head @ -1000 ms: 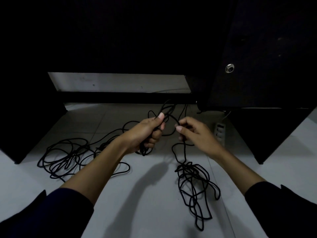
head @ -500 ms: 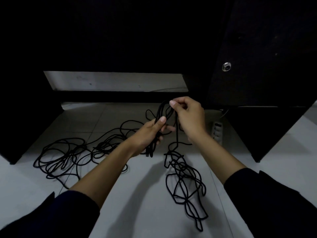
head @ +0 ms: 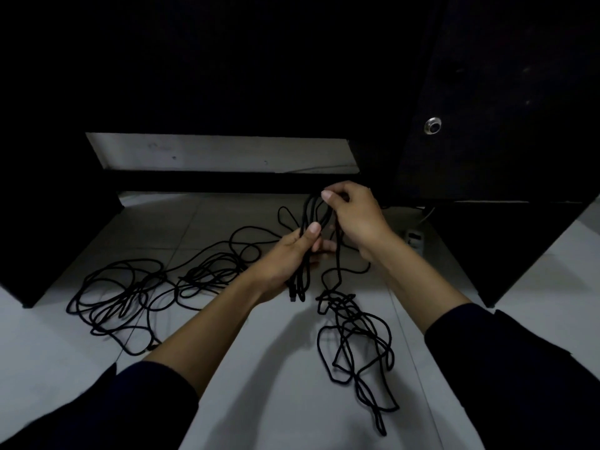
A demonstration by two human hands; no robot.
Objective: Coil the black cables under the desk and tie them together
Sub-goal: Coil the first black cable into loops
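My left hand (head: 289,258) grips a bundle of folded black cable loops (head: 300,280), thumb on top, with the loop ends and a plug hanging below the palm. Just above it, my right hand (head: 357,216) pinches the top of the same loops (head: 313,206) between thumb and fingers. From there a strand drops to a loose tangle of black cable (head: 354,339) on the floor at the right. A second, larger tangle of black cable (head: 130,293) lies on the floor at the left, with strands running toward my left hand.
A white power strip (head: 415,239) lies on the tiled floor behind my right hand. Dark desk panels stand at the left (head: 39,238) and right (head: 506,254). A black drawer front with a round metal lock (head: 433,126) hangs above.
My right hand rose from beside the left hand to above it, carrying a length of cable up to the top of the bundle. The right tangle shifted slightly on the floor.
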